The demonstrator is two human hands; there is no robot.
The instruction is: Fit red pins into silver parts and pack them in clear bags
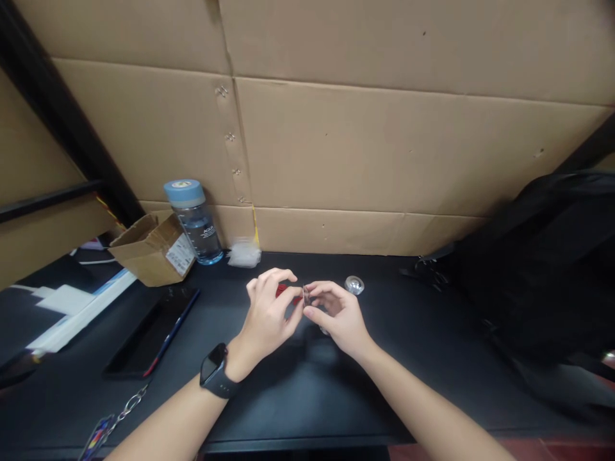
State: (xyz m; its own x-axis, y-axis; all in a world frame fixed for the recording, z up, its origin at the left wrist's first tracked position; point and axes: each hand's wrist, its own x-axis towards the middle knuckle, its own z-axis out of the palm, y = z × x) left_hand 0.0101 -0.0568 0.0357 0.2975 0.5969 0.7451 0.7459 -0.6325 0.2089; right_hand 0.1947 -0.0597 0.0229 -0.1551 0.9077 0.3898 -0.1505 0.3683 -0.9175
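My left hand [269,308] and my right hand [342,315] meet above the black table, fingertips close together. Between them is a small thin piece [306,296] with a shiny edge, held upright; its kind is too small to make out. Thumb and fingers of my right hand pinch it from the right. The left thumb and index finger close on its left side, with the other left fingers curled loosely. Something red [281,291] shows behind my left fingers, mostly hidden. Past my right hand lies a clear, round, dome-like piece [354,285]. A black watch [214,370] is on my left wrist.
A water bottle [199,224] with a blue lid stands beside an opened cardboard box [148,250]. Nearby are clear plastic bags [244,253], a phone [152,333], a white power strip [89,310] and a keychain [115,419]. A black bag [542,275] occupies the right; a cardboard wall [365,147] closes the back.
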